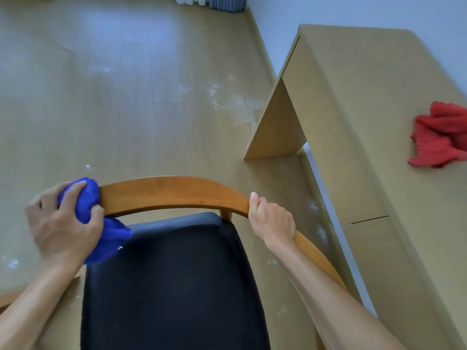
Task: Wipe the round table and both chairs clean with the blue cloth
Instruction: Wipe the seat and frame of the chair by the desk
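**Blue cloth on the chair's backrest rail**

The left hand point(60, 223) has its fingers curled round the bunched blue cloth point(97, 221) and presses it against the left end of the curved wooden rail point(174, 193) of the chair point(174, 286). Part of the cloth hangs below the rail, over the near left corner of the black seat. The right hand point(271, 221) grips the right end of the same rail, fingers wrapped round it with the thumb up on top. Both forearms reach in from the near edge, 1 on each side of the seat.

Just right of the chair stands a long light-wood surface point(353, 117) that runs from near to far along the white wall point(353, 11). Its end panel meets the floor beyond the chair's right arm, close to the right hand. A crumpled red cloth point(439, 137) lies on it at the far right, well apart from the chair.

The floor point(101, 97) is pale wood-look plank, with white specks and smears scattered near the surface's end panel and to the left of the chair. At the far edge, by the corner of the room, the bottoms of white and grey-blue things show, too cut off to tell what they are. The round table is out of view.
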{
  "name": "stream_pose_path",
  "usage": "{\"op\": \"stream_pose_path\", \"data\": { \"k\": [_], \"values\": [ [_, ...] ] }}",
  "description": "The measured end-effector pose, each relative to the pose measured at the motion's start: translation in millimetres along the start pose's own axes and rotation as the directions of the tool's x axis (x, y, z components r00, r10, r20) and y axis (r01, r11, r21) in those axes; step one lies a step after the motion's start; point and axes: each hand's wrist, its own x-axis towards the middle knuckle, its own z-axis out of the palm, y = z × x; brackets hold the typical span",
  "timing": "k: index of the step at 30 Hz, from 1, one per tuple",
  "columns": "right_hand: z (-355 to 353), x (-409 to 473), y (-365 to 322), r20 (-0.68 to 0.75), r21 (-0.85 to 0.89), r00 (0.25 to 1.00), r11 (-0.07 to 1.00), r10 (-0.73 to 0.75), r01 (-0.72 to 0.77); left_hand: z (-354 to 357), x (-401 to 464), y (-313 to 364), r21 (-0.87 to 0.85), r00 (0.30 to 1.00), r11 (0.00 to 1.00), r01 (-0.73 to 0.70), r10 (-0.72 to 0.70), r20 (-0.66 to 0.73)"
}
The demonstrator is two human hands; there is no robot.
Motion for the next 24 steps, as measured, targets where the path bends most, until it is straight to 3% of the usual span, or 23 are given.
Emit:
{"op": "stream_pose_path", "data": {
  "k": [5,7,9,13,15,17,24],
  "values": [
    [-17,2,3,0.198,0.149,0.978,0.988,-0.066,0.036,40,-16,82,0.020,0.964,0.966,-0.259,0.257,0.071],
    [-28,-8,17,0.173,0.137,0.971,0.981,-0.163,0.140,56,-27,114,0.015,0.924,0.933,-0.361,0.355,0.141],
    [-35,-27,46,0.059,0.131,0.983,0.978,-0.174,0.166,68,-40,140,0.000,0.875,0.890,-0.456,0.449,0.183],
    [-40,-80,110,-0.069,0.358,0.996,0.933,0.050,-0.022,90,-88,211,-0.128,0.718,0.772,-0.623,0.629,0.299],
    [-35,-96,126,-0.115,0.510,0.968,0.849,0.224,-0.136,95,-119,245,-0.232,0.646,0.742,-0.629,0.666,0.373],
    [-32,-103,130,-0.147,0.610,0.923,0.767,0.357,-0.200,92,-141,261,-0.310,0.619,0.739,-0.598,0.672,0.408],
    [-38,-108,130,-0.217,0.871,0.836,0.486,0.503,-0.067,59,-209,289,-0.544,0.487,0.610,-0.576,0.791,0.370]
  ]
}}
